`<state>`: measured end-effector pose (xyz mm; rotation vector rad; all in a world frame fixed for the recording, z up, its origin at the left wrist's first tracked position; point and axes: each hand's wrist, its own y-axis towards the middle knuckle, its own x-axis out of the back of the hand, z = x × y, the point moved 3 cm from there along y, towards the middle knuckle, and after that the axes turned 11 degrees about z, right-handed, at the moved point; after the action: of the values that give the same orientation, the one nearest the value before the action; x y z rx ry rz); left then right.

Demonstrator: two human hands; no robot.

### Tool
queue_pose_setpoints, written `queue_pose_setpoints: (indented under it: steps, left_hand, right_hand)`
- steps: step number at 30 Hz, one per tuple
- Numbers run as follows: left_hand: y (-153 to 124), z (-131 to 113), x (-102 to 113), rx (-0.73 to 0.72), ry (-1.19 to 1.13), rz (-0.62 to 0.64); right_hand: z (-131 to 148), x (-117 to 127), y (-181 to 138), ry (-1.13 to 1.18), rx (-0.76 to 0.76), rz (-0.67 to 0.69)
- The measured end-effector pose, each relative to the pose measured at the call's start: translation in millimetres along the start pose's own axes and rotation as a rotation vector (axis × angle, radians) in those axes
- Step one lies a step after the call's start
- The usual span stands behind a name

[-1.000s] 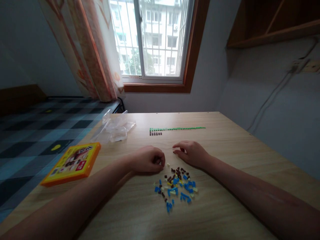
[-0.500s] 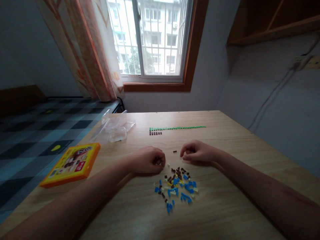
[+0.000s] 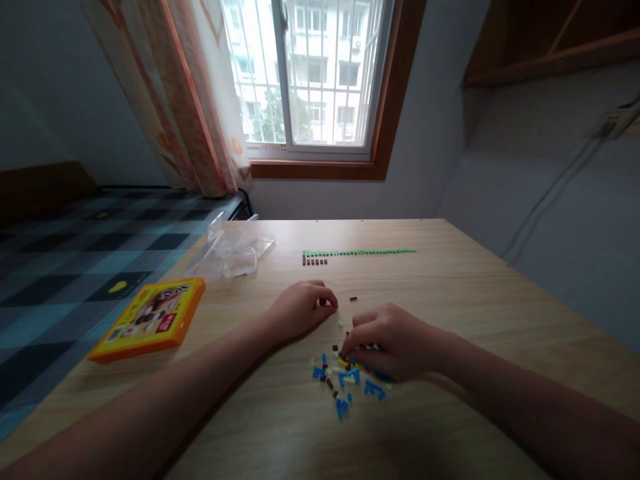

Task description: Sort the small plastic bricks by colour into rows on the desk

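Note:
A loose pile of tiny building bricks (image 3: 349, 378) in blue, brown, yellow and cream lies on the table before me. Over its upper right part is my right hand (image 3: 393, 339), fingers curled down and tips close together among the brown bricks. Whatever lies between those fingertips is too small to make out. Just left of the pile's far end, my left hand (image 3: 304, 308) rests on the table with thumb and forefinger closed together; anything inside is hidden. A single brown brick (image 3: 353, 299) lies beyond both hands.
Farther back on the table (image 3: 450, 280) runs a long row of green bricks (image 3: 370, 253), with a short row of brown bricks (image 3: 315, 262) in front. Clear plastic trays (image 3: 240, 257) and an orange-yellow box (image 3: 150, 319) sit at the left. A window is behind.
My right hand has moved left and toward me, from beside the single brown brick onto the pile. My left hand has shifted slightly away from me. The view has tilted a little.

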<state>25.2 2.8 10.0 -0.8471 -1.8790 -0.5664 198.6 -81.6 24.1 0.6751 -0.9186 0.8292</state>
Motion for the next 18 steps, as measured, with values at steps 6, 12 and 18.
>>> queue_pose_setpoints:
  steps: [6,12,18]
  left_hand:
    - [-2.0,-0.5,-2.3,-0.008,0.040,0.006]
    - [-3.2,-0.1,-2.5,0.007,0.041,-0.020]
    - [-3.1,0.5,-3.4,0.031,0.076,-0.041]
  right_hand:
    - [-13.0,19.1,-9.0,-0.209,-0.073,-0.113]
    - [-31.0,22.2,-10.7,-0.210,-0.114,-0.192]
    - [-4.1,10.6,0.3,-0.167,0.031,-0.052]
